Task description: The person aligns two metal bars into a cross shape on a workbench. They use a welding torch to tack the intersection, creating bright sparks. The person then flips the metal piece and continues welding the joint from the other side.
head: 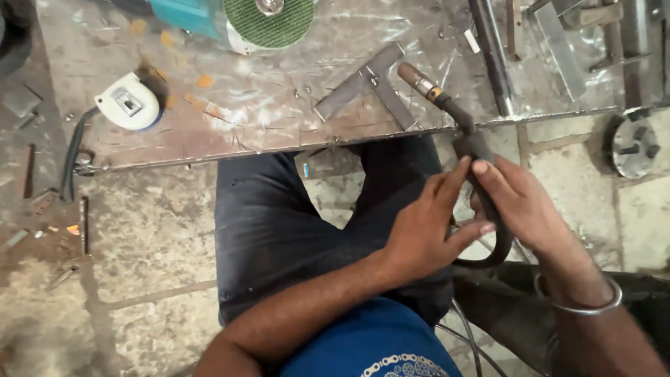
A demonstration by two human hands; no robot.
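Note:
A black welding torch [455,115] with a copper-coloured nozzle points up and left over the edge of the metal plate [279,119]. My right hand [523,206] is wrapped around the torch handle from the right. My left hand [426,227] grips the same handle from the left, with the fingers spread over it. The torch's black hose [499,248] curves down beneath both hands. An angle-iron piece [370,80] lies on the plate just left of the nozzle.
An angle grinder [244,24] with a green disc lies at the plate's far edge. A white tape measure [129,103] sits at left. Steel bars [558,42] lie at the upper right, a round metal part [634,145] on the stone floor.

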